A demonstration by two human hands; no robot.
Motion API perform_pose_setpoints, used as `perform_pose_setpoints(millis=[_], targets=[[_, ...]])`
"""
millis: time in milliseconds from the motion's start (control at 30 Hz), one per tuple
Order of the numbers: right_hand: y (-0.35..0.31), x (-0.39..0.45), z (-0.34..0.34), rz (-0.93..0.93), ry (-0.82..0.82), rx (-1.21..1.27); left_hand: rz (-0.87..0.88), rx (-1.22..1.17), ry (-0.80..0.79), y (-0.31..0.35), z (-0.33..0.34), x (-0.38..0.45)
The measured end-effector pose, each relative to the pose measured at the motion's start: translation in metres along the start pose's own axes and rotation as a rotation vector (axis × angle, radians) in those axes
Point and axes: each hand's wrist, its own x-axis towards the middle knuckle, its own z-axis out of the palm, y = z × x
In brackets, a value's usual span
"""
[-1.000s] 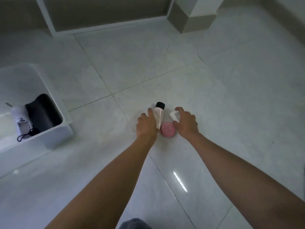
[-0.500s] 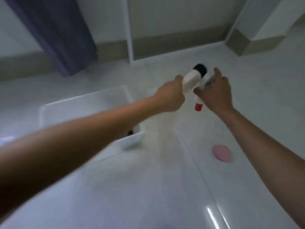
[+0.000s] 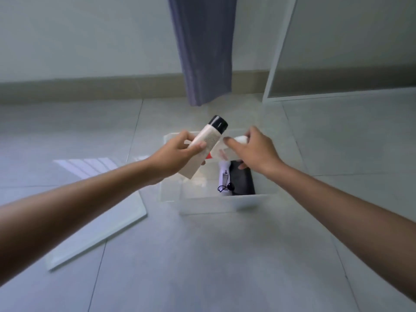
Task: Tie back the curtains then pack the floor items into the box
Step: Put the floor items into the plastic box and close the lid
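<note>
1. Left hand (image 3: 177, 154): I see it clamped round a pale tube with a black cap (image 3: 206, 143), cap tilted up and away. It hangs above the left part of the box, I judge so the tube can drop straight in.
2. Right hand (image 3: 252, 152): fingers curled round a small white bottle (image 3: 225, 149) with a red end showing below. It is just beside the tube, above the box's middle; whether the two items touch I cannot tell.
3. Box (image 3: 225, 202): clear plastic, open-topped, on the floor directly under both hands. It already holds a white gadget with a black cord (image 3: 225, 179) and a dark pouch (image 3: 242, 180), both at its right side, leaving the left side free for what I carry.
4. Lid (image 3: 96, 224): flat on the floor, near left of the box, I judge set aside until packing ends.
5. Curtain (image 3: 202, 48): hangs at the far wall beyond the box; no tie shows in this part.
</note>
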Motion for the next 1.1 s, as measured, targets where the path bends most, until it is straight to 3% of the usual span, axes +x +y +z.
perform_pose_setpoints(millis=[100, 200, 467, 633, 900, 1100], targets=[[0.007, 0.003, 0.020, 0.118, -0.108, 0.007, -0.114, -0.120, -0.092, -0.017, -0.004, 0.003], [0.009, 0.005, 0.031, 0.201, -0.178, 0.041, -0.081, -0.044, -0.092, -0.024, -0.008, 0.014], [0.011, 0.012, 0.054, 0.131, -0.254, 0.020, 0.058, 0.213, -0.051, -0.026, -0.005, 0.043], [0.015, 0.012, 0.068, 0.028, -0.348, -0.120, 0.135, 0.470, -0.090, -0.041, -0.002, 0.056], [0.038, 0.016, 0.081, -0.218, -0.319, -0.459, 0.325, 0.812, -0.187, -0.052, -0.008, 0.055], [0.039, 0.012, 0.082, -0.262, -0.382, -0.597, 0.407, 1.379, -0.171, -0.055, 0.005, 0.046]])
